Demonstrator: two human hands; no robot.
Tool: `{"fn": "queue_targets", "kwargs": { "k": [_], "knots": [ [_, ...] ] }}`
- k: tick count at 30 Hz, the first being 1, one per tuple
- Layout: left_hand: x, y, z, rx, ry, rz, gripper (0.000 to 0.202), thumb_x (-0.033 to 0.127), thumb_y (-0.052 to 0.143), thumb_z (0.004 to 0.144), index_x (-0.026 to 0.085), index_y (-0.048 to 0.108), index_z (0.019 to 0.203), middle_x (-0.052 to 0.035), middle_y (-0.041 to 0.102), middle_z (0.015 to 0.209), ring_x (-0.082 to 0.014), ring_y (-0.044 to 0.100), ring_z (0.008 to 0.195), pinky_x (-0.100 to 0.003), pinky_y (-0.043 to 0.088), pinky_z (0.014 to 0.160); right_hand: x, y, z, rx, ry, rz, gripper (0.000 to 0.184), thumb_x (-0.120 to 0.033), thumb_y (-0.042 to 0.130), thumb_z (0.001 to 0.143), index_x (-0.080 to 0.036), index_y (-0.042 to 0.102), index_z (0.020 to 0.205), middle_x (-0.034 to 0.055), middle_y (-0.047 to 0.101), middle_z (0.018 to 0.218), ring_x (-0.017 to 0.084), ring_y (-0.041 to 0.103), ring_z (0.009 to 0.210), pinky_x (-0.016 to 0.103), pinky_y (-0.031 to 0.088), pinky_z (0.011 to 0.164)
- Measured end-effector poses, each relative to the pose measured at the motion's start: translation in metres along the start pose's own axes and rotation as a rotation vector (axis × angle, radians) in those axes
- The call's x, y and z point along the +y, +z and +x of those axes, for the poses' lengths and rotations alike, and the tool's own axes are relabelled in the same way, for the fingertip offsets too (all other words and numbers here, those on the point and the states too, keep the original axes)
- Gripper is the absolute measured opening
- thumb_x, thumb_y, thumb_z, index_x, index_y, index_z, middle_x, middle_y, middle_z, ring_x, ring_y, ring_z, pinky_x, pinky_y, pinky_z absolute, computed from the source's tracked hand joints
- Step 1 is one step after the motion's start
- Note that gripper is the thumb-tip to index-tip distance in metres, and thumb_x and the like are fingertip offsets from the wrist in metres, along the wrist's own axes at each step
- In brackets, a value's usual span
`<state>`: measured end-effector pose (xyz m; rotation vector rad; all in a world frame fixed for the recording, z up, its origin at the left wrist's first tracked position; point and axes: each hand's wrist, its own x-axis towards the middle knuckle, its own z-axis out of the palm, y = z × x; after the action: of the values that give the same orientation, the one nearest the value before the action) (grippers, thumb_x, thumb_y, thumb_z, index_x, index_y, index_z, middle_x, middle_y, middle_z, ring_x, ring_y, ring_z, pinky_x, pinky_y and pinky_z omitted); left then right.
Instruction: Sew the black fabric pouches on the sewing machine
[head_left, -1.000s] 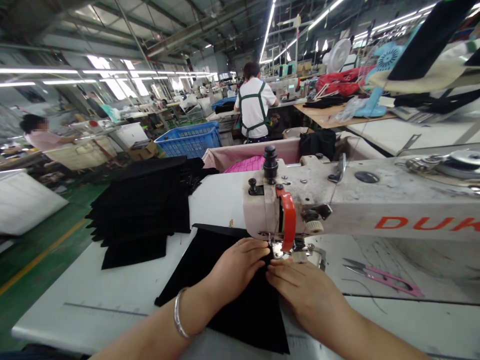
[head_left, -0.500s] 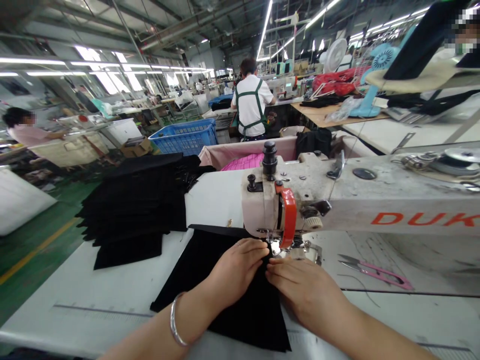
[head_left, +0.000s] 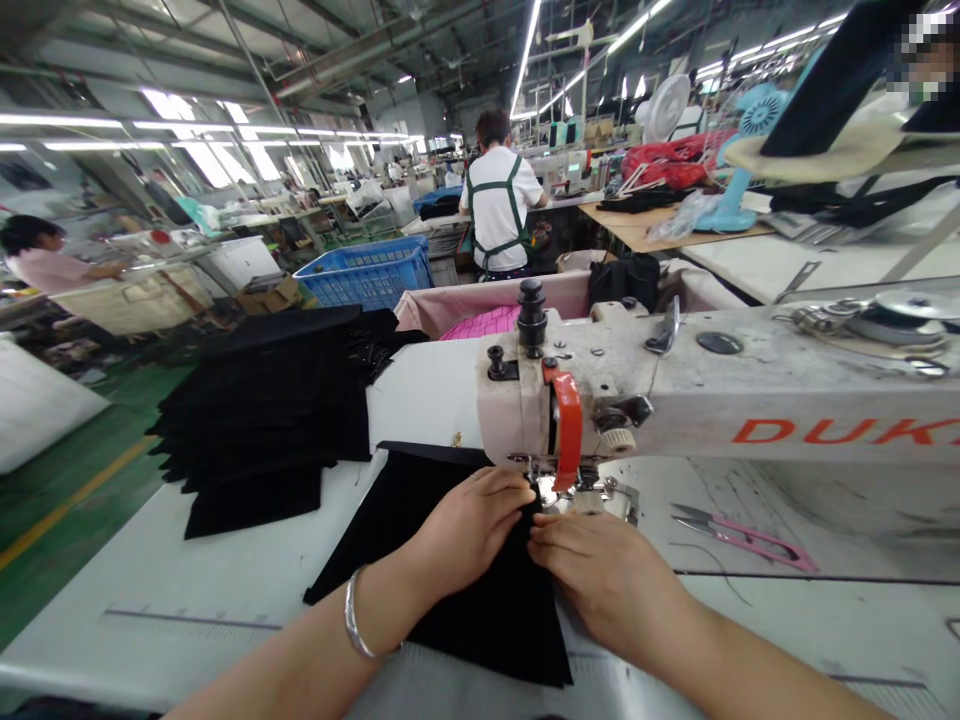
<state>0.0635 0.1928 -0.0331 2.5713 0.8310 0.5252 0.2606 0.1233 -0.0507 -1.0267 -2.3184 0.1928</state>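
Note:
A black fabric piece lies on the sewing table, its right edge running to the needle area of a white sewing machine. My left hand, a silver bangle on its wrist, presses on the cloth just in front of the presser foot, fingers together. Close beside it, my right hand pinches the fabric's right edge, its fingertips partly hidden. An orange guard strip hangs in front of the needle, which I cannot make out. Pink-handled thread snips lie to the right of my right hand.
A stack of black fabric pieces sits at the table's left. Behind the machine are a pink cloth-lined bin and a blue plastic crate. A person in a white shirt works farther back. Ruler markings run along the front.
The black fabric has slid slightly forward, away from me, past the needle area. Both hands keep nearly the same hold beside the presser foot. The whole view has shifted a little.

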Motion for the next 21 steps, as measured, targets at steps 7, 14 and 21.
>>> {"fn": "queue_targets", "kwargs": {
  "k": [7, 14, 21],
  "knots": [
    [0.007, -0.011, -0.003, -0.079, -0.036, -0.029, 0.032, 0.017, 0.054, 0.094, 0.018, 0.060, 0.125, -0.0088, 0.062, 0.128, -0.0212, 0.054, 0.124, -0.039, 0.042, 0.110, -0.004, -0.005, 0.001, -0.035, 0.022, 0.022, 0.030, -0.007, 0.044, 0.092, -0.020, 0.066, 0.106, 0.0036, 0.072, 0.105, 0.015, 0.064, 0.104, 0.031, 0.049, 0.091],
    [0.045, -0.021, -0.050, -0.360, -0.023, -0.055, 0.095, 0.039, 0.077, 0.075, 0.021, 0.025, 0.152, -0.0103, 0.023, 0.159, -0.0328, 0.021, 0.146, -0.053, 0.023, 0.118, 0.019, -0.053, -0.025, -0.239, 0.094, -0.214, 0.070, 0.006, 0.043, 0.071, -0.025, 0.052, 0.133, 0.0024, 0.055, 0.139, 0.024, 0.046, 0.131, 0.051, 0.035, 0.108],
    [0.043, -0.008, -0.066, -0.071, -0.158, -0.284, 0.057, 0.003, 0.041, 0.090, 0.027, 0.044, 0.142, -0.0016, 0.050, 0.145, -0.0205, 0.037, 0.140, -0.046, 0.032, 0.117, 0.026, -0.030, 0.000, -0.046, 0.306, -0.315, 0.007, -0.014, 0.063, 0.086, -0.016, 0.064, 0.093, 0.0105, 0.063, 0.099, 0.029, 0.056, 0.097, 0.047, 0.048, 0.085]
  ]
}}
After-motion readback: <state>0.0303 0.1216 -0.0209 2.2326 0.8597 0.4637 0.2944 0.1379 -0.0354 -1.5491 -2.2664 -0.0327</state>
